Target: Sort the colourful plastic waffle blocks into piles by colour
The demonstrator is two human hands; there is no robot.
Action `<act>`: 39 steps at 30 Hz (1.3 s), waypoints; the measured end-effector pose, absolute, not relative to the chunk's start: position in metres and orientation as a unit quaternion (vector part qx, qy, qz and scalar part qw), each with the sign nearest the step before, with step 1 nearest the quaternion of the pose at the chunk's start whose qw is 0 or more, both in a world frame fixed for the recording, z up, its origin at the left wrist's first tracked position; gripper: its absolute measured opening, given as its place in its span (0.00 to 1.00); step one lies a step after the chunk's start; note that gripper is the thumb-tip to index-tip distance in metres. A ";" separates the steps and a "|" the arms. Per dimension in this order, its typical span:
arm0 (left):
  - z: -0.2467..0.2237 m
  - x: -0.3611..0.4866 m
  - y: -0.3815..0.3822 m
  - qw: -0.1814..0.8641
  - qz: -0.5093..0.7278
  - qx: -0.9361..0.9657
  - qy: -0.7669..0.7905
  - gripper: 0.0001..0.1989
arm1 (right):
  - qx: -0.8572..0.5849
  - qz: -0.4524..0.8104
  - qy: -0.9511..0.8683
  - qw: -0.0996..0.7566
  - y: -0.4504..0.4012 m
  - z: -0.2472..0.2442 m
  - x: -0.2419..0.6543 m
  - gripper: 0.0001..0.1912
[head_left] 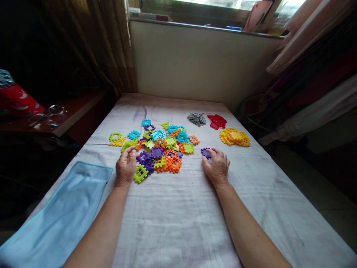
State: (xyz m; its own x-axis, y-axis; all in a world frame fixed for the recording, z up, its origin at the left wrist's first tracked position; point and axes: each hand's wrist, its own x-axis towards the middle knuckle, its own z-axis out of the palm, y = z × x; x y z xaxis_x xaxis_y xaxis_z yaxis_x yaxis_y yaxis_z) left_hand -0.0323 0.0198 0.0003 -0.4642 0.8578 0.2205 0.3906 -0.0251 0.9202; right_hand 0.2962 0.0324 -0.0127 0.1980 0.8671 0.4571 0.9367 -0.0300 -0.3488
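Note:
Toothed plastic pieces in purple, orange, green and blue form a mixed pile (160,142) on the cloth-covered table. At its left edge is my left hand (126,166), fingers curled together near purple pieces; what they hold, if anything, is hidden. To the right of the pile, my right hand (216,165) has its thumb and fingers on a purple piece (205,152), which lies on or just above the cloth. Beyond that hand are a grey pile (196,119), a red pile (217,121) and a yellow pile (234,137).
A light blue cloth (80,201) lies along the table's left side. Farther left, a dark red side table (80,108) bears a red item (21,99) and glasses (55,110). A wall with a window ledge stands behind; clothes hang at right.

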 end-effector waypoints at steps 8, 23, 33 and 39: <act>-0.004 -0.032 0.021 0.169 0.535 0.499 0.660 0.22 | -0.476 0.029 -0.813 0.332 0.042 0.013 0.196 0.13; -0.005 -0.029 0.022 0.178 0.527 0.501 0.663 0.22 | -0.485 0.098 -0.819 0.290 0.051 0.012 0.157 0.13; -0.004 -0.033 0.021 0.175 0.512 0.516 0.664 0.23 | -0.654 0.017 -0.677 0.336 0.085 0.023 0.280 0.18; -0.003 -0.032 0.021 0.175 0.508 0.515 0.668 0.23 | -0.756 0.014 -0.572 0.320 0.076 -0.011 0.335 0.21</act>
